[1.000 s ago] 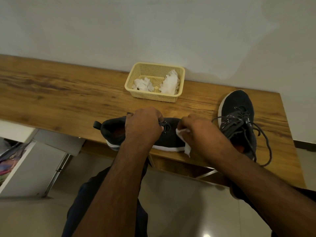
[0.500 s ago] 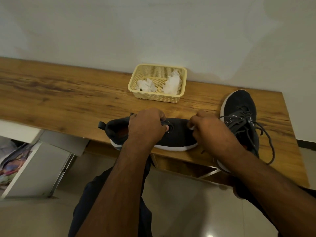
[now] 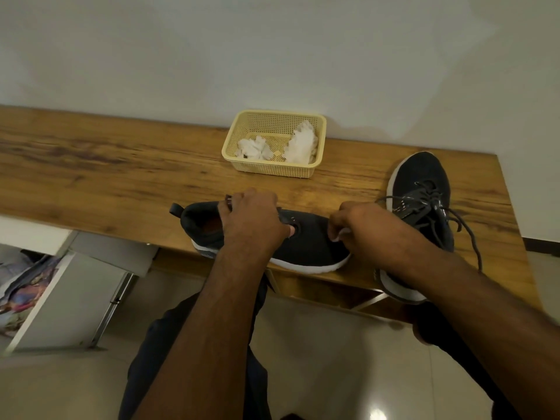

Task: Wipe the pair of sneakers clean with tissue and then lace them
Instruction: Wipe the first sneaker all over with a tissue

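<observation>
We see a dark knit sneaker with a white sole lying across the near edge of the long wooden table, toe toward three o'clock. The left hand grips it over the tongue and collar, fingers curled over the far side and the thumb tip showing on the near side. At three o'clock from it, the right hand is on the toe, its fingers curled and pinching a small white tissue, of which only a scrap shows under the fingertips. A second dark sneaker with grey laces stands further toward three o'clock, toe pointing to twelve o'clock, its heel hanging over the table edge and loose lace ends trailing over the wood. At twelve o'clock from the hands, near the wall, a pale yellow perforated plastic basket holds two crumpled white tissues.
</observation>
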